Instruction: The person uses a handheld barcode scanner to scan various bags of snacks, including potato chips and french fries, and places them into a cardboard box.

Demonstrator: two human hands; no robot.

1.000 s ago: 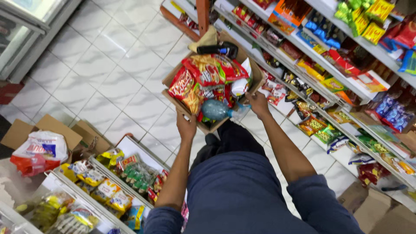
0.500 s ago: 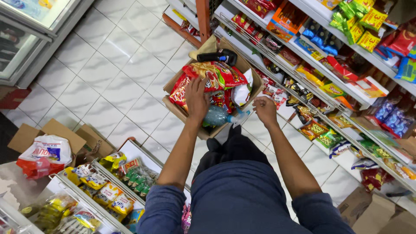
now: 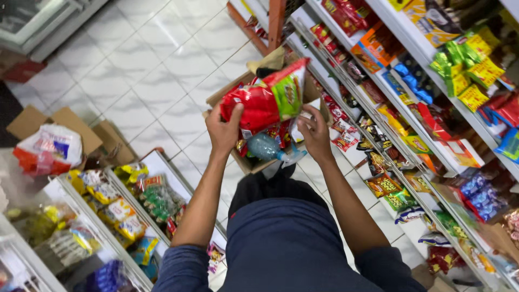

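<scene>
My left hand (image 3: 224, 128) grips a red and green snack bag (image 3: 267, 97) from its left side, lifted above a brown cardboard box (image 3: 246, 162) on the floor. My right hand (image 3: 315, 132) holds the bag's lower right edge. The box holds more red snack bags and a blue plastic bottle (image 3: 266, 147) lying below the lifted bag. My legs in dark trousers stand just behind the box.
Shelves (image 3: 411, 130) packed with colourful snack packs run along the right. A lower rack (image 3: 124, 211) of bagged goods stands at the left, with an open cardboard box and a white and red bag (image 3: 48, 148) behind it. White floor tiles (image 3: 146, 70) lie beyond.
Both hands went from the box's edges onto the snack bags, then lifted one red and green bag up out of the box. The view moved closer.
</scene>
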